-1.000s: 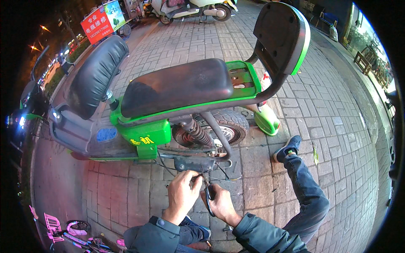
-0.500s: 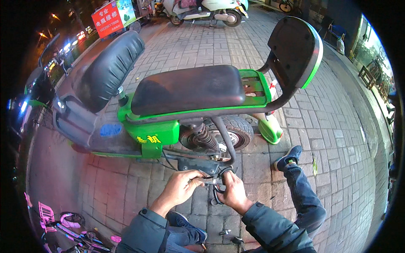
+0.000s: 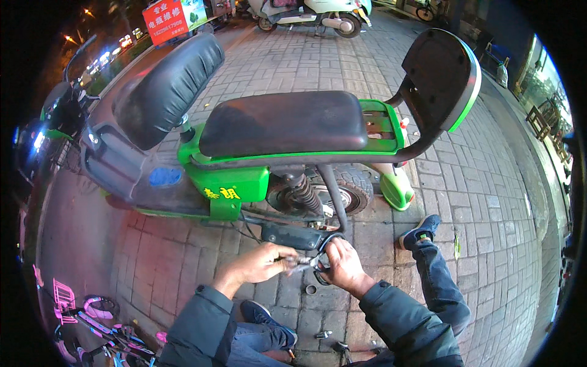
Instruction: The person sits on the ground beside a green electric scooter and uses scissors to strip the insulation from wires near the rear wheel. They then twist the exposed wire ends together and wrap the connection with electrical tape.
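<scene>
Beside the rear wheel of a green electric scooter (image 3: pixel 238 186), both my hands work close together, low over the pavement. My right hand (image 3: pixel 347 265) is closed on what look like black-handled scissors (image 3: pixel 320 264), their metal part pointing left. My left hand (image 3: pixel 264 263) pinches something small and blurred at the metal end; fingers and motion hide what it is. Just above the hands is a dark box-shaped part (image 3: pixel 292 235) at the scooter's lower side, close to the curved black bar (image 3: pixel 334 199). The fingers seem apart from that box.
A small ring (image 3: pixel 310 289) and a little metal piece (image 3: pixel 323 335) lie on the paving. My shoes (image 3: pixel 420 231) flank the work. A pink children's bike (image 3: pixel 101 330) is at lower left; a white scooter (image 3: pixel 312 13) stands far back.
My left hand has shifted slightly left and down, and the metal between the hands is now blurred. My right hand has moved a little right and up. The whole view has shifted slightly.
</scene>
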{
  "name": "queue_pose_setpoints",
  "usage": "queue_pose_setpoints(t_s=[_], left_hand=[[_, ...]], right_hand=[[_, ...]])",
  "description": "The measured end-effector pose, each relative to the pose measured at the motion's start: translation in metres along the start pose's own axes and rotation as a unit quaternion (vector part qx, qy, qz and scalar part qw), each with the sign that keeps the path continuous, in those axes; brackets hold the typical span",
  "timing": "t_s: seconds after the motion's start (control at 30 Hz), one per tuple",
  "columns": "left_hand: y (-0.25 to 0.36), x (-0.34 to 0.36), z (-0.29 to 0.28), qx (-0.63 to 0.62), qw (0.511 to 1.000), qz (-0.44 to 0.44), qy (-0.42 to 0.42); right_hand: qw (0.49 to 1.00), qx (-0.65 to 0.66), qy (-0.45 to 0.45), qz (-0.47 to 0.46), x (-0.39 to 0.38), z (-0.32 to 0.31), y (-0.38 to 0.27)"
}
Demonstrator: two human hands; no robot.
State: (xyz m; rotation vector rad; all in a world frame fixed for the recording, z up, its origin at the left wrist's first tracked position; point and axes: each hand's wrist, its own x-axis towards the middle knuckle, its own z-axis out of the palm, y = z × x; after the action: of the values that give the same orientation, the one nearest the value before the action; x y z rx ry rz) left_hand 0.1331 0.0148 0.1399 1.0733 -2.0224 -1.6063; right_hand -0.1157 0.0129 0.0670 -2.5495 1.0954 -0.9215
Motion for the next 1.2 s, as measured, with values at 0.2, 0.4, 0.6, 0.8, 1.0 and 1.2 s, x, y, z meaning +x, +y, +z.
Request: queue_pose_setpoints(t_s=[0.2,0.4,0.6,0.8,1.0,1.2], left_hand=[[0.004,0.013,0.044,0.15,0.94,0.035,0.306],[-0.002,0.019,0.071,0.332,0.865,0.037,0.374],[-0.005,0.019,0.075,0.371,0.844,0.061,0.382],[0.004,0.016,0.042,0.091,0.974,0.011,0.208],[0.012,0.007,0.057,0.276,0.945,0.004,0.173],[0.001,0.011,0.064,0.264,0.936,-0.115,0.201]], right_hand=[[0.945,0.124,-0.006,0.302,-0.023,0.011,-0.046],[0.831,0.259,-0.021,0.491,-0.04,0.025,-0.085],[0.864,0.249,0.029,0.436,-0.041,0.025,-0.079],[0.948,0.115,0.062,0.29,-0.037,0.018,-0.047],[0.939,0.134,0.016,0.317,-0.049,0.013,-0.049],[0.849,0.299,0.01,0.436,-0.058,0.025,-0.063]])
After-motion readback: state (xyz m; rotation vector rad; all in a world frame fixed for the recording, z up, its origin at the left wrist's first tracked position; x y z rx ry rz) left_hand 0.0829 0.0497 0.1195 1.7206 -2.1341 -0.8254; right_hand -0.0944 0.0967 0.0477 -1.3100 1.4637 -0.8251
